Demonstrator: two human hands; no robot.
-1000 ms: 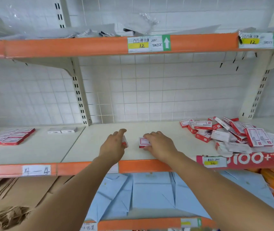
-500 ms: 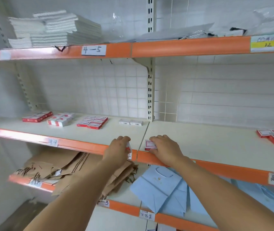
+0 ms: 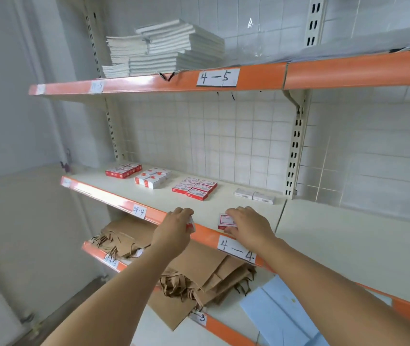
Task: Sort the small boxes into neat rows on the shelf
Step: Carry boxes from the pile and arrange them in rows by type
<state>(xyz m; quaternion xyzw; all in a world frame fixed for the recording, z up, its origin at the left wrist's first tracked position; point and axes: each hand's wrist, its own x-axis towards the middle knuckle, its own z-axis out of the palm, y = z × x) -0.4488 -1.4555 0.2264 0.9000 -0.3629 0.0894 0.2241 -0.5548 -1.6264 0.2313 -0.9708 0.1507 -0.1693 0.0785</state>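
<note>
Box [image 3: 225, 221] under right hand [image 3: 249, 224], left hand [image 3: 176, 224] gripping another

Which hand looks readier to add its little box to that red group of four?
Probably the left hand: it holds a small box at the shelf edge, nearer the red four-box group. The right hand holds its box nearer the white pair.

Both hands [image 3: 176, 224] with boxes [image 3: 225, 221], further left.
</note>
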